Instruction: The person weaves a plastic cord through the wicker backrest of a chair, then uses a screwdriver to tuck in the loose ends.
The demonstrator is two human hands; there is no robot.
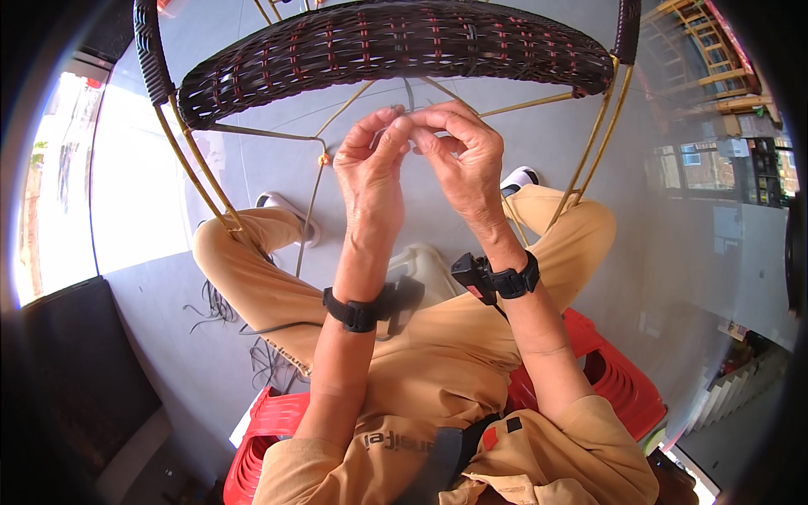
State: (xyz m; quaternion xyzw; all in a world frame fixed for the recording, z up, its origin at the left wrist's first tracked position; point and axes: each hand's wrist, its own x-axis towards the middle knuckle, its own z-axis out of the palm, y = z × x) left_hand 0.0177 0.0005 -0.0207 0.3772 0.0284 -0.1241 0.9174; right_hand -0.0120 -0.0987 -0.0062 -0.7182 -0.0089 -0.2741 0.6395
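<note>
The strand (pixel 409 91) hangs below the near edge of the dark woven panel (pixel 396 52), straight ahead of me, and runs down into my fingertips. My left hand (pixel 370 172) and right hand (pixel 467 160) meet there, touching, each with thumb and forefinger pinched together on it; its lower end is hidden by my fingers, so I cannot tell how far it goes. The panel, brown with red crossings, sits in a gold frame (pixel 587 139) whose legs come down beside my knees. I have a black strap (pixel 358 314) on each wrist. My tan trousers (pixel 261 282) spread wide below the frame, more dark strands (pixel 217 305) lie on the grey floor (pixel 160 324) to my left, and red plastic (pixel 619 370) shows on both sides of my hips.
</note>
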